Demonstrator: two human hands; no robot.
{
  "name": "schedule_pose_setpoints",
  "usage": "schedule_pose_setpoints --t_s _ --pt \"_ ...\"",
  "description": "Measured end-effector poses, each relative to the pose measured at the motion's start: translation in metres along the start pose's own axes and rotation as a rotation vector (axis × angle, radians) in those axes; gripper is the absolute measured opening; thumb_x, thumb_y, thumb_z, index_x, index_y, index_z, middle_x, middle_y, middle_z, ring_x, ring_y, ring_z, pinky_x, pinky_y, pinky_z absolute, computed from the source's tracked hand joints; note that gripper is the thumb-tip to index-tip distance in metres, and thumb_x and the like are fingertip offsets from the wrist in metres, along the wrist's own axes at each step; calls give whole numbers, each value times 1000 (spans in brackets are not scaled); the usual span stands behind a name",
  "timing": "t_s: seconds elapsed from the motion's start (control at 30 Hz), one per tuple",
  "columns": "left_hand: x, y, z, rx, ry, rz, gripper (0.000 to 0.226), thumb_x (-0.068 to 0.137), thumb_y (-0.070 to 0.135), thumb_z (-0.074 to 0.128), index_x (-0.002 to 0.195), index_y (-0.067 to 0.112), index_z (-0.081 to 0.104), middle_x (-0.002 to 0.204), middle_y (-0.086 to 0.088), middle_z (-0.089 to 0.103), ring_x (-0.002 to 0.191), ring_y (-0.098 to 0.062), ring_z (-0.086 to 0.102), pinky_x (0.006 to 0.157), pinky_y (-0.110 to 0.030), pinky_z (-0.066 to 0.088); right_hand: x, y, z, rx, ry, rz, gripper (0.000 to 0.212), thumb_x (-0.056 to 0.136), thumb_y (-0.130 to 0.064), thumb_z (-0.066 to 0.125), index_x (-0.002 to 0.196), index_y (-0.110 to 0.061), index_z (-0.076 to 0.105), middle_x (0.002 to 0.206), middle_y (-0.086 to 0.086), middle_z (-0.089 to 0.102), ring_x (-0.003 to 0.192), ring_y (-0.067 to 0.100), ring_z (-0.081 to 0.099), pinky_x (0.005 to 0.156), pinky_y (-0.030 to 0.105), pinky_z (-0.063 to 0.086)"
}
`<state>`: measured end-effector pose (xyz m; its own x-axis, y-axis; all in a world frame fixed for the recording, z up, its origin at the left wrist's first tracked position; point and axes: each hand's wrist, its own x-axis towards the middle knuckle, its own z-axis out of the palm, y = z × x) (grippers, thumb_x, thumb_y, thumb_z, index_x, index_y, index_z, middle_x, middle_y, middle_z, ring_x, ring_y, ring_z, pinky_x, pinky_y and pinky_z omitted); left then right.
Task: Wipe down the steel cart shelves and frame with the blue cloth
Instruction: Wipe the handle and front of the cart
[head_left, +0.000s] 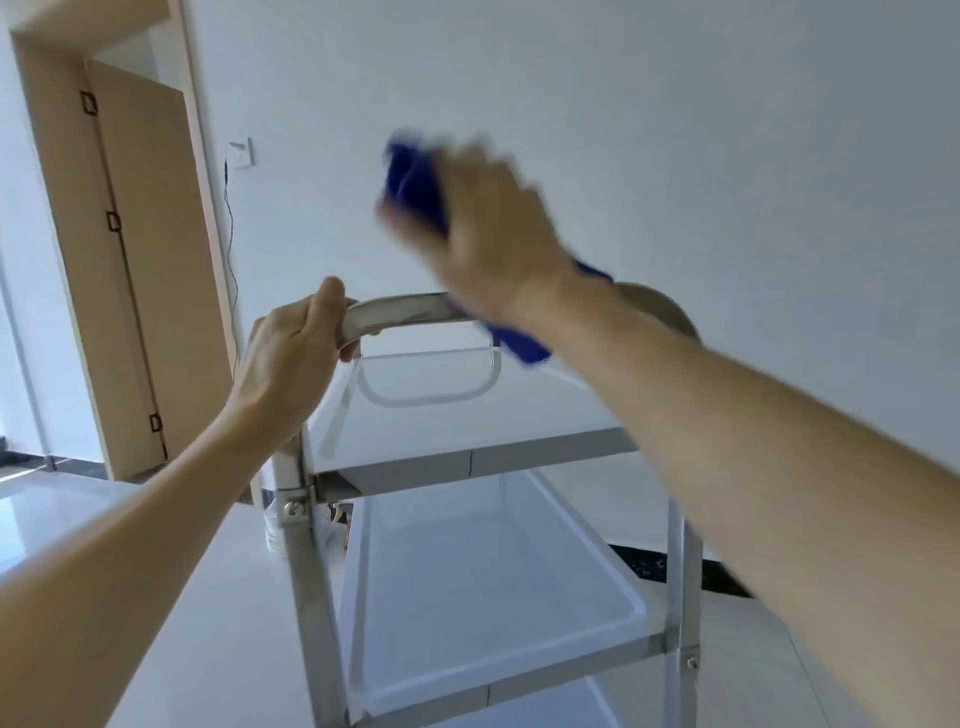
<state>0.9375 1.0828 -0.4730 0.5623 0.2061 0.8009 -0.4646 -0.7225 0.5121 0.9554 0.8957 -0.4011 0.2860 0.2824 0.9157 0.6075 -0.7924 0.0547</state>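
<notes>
A steel cart (306, 566) with stacked shelves stands right in front of me; its top shelf (441, 415) and middle shelf (483, 597) shine. My left hand (291, 358) is closed around the left bend of the curved steel handle (400, 309). My right hand (488, 234) hovers blurred above the handle's middle, gripping the blue cloth (415, 187), which sticks out past my fingers and hangs below my wrist. My right forearm hides the handle's right end.
A white wall rises just behind the cart. A wooden door (130, 260) stands at the left, with a wall switch (240, 153) and a thin hanging cable beside it. A dark floor strip (675, 569) lies at the right of the cart.
</notes>
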Motion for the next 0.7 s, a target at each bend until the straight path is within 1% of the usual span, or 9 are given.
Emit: schedule_pose_setpoints --t_s 0.03,0.07,0.13,0.23,0.37,0.47,0.57,0.63,0.7 --pt "-1 -3 -7 -8 1 -9 63 100 52 28 71 14 69 61 -4 63 58 -15 52 67 -29 44 -10 -3 12 -93 -139 -69 55 93 -71 35 120 -25 51 105 -1 62 95 28 61 81 44 45" --pt "-2 -7 -14 -16 3 -22 63 100 54 27 74 15 70 65 -9 64 59 -17 52 68 -35 45 -18 -4 20 -132 -190 -132 55 92 -75 31 109 -26 50 87 -6 63 78 22 63 72 40 44" --pt "-3 -12 -26 -45 7 -39 60 99 57 28 76 23 72 68 -11 65 54 -10 51 66 -37 43 -21 -6 26 -135 -141 -212 56 87 -81 29 92 -27 43 62 -12 55 52 13 51 58 33 38" --pt "-3 -17 -38 -79 -30 -65 59 96 63 29 76 27 72 69 -14 64 54 -12 51 68 -38 43 -17 1 22 -128 -126 -273 57 82 -88 26 85 -32 37 59 -14 54 48 9 47 52 28 25" --pt "-17 -31 -45 -77 -58 -130 73 92 75 24 73 19 66 62 -11 61 59 -20 53 63 -38 39 -40 46 4 -143 -17 -167 55 83 -88 22 83 -35 37 60 -16 51 51 15 50 57 29 31" --pt "-23 -39 -47 -98 -88 -129 77 83 87 21 82 24 66 64 0 63 58 -15 56 55 -31 36 -67 93 -7 -51 68 208 54 81 -89 22 87 -39 42 61 -17 53 58 16 53 62 33 35" --pt "-20 -44 -47 -211 -106 -89 66 81 88 28 88 36 67 72 10 65 55 -4 59 58 -31 44 -111 120 -5 432 123 735 60 81 -86 34 87 -31 59 67 -12 66 72 15 65 70 36 44" --pt "-18 -52 -47 -329 -132 -99 59 81 86 36 91 38 68 82 8 68 60 -6 63 72 -40 51 -136 123 7 597 191 874 56 81 -82 39 83 -30 62 67 -16 67 70 8 65 70 32 45" --pt "-16 -58 -48 -403 -154 -126 58 81 84 41 93 35 69 83 4 69 65 -13 67 80 -49 53 -143 118 11 628 243 942 55 79 -84 36 84 -36 61 73 -15 68 75 9 65 74 34 47"
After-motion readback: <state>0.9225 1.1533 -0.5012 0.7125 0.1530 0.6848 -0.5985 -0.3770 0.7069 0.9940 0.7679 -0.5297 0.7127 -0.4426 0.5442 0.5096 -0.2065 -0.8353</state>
